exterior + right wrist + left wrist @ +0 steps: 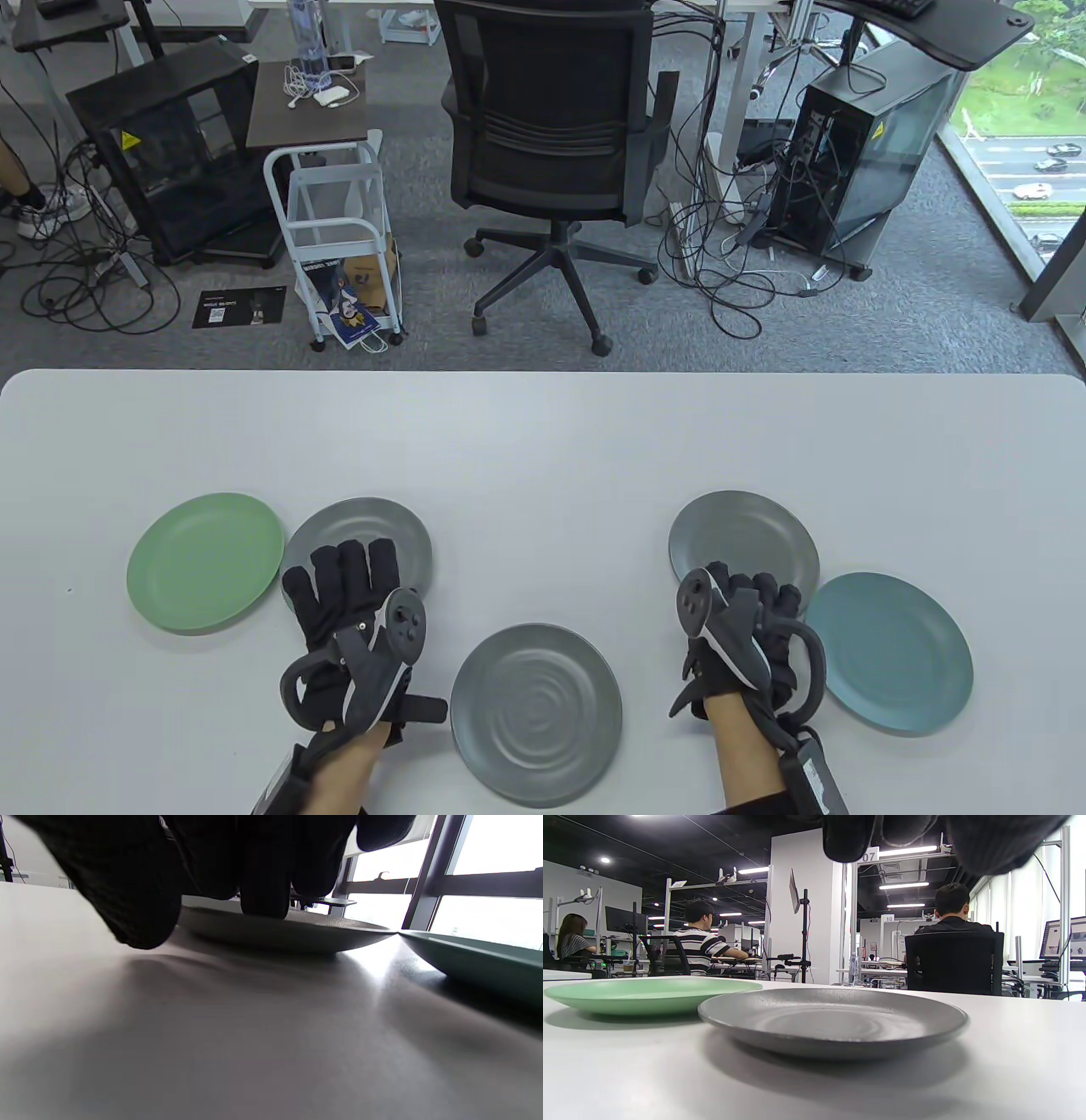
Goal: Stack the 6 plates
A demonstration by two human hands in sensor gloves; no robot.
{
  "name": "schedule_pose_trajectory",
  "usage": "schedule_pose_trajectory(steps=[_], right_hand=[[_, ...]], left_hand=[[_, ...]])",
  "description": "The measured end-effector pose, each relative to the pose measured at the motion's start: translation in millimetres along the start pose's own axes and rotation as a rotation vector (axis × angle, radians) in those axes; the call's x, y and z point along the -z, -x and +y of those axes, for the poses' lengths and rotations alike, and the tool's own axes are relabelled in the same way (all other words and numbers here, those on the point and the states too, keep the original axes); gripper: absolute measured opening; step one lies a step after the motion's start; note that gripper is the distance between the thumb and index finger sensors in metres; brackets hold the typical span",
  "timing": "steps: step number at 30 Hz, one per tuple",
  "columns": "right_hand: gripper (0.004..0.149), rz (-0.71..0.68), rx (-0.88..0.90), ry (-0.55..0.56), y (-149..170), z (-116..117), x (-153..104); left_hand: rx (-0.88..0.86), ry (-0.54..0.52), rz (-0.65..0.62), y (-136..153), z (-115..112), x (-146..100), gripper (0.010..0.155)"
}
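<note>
Grey plate seemingly under right hand

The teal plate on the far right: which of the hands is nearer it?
Right. The right hand sits just left of the teal plate, beside its rim. The left hand is across the table, over a grey plate.

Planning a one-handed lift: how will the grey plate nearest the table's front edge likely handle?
The near grey plate looks rigid, so it probably won't flex. Its low rim lies close to the table, so getting fingers under may be awkward. The matte, ringed surface probably grips fairly well.
</note>
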State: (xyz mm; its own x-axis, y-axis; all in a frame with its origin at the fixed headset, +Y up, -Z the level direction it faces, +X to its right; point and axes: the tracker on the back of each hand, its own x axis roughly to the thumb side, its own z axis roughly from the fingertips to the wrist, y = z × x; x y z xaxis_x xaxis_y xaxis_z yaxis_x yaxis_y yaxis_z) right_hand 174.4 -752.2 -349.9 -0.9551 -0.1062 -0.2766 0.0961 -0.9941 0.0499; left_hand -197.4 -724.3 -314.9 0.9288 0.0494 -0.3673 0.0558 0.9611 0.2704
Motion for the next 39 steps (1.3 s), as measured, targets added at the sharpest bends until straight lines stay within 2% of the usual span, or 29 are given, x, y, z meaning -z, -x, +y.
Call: schedule_pose_trajectory(steps=[3, 7, 15, 31, 39], right_hand=[[0.053, 0.0, 0.027, -0.026, 3, 3, 2], [0.045, 0.0, 0.012, 0.005, 3, 5, 4], [0.043, -0.003, -0.003, 0.058, 1, 6, 4], [0.037, 0.038, 0.026, 0.39, 4, -7, -8], [0.037, -0.046, 0.055, 0.519, -5, -15, -18]], left_hand=[[-0.025, 0.013, -0.01, 0, 0, 0, 0.073], [-0.042, 0.026, -0.019, 0, -2, 1, 0.072], [-0.062, 0.045, -0.02, 2, -2, 1, 0.071], [-0.109, 0.06, -0.022, 4, -4, 3, 0.07], [-0.159, 0.063, -0.023, 6, -1, 4, 0.07]])
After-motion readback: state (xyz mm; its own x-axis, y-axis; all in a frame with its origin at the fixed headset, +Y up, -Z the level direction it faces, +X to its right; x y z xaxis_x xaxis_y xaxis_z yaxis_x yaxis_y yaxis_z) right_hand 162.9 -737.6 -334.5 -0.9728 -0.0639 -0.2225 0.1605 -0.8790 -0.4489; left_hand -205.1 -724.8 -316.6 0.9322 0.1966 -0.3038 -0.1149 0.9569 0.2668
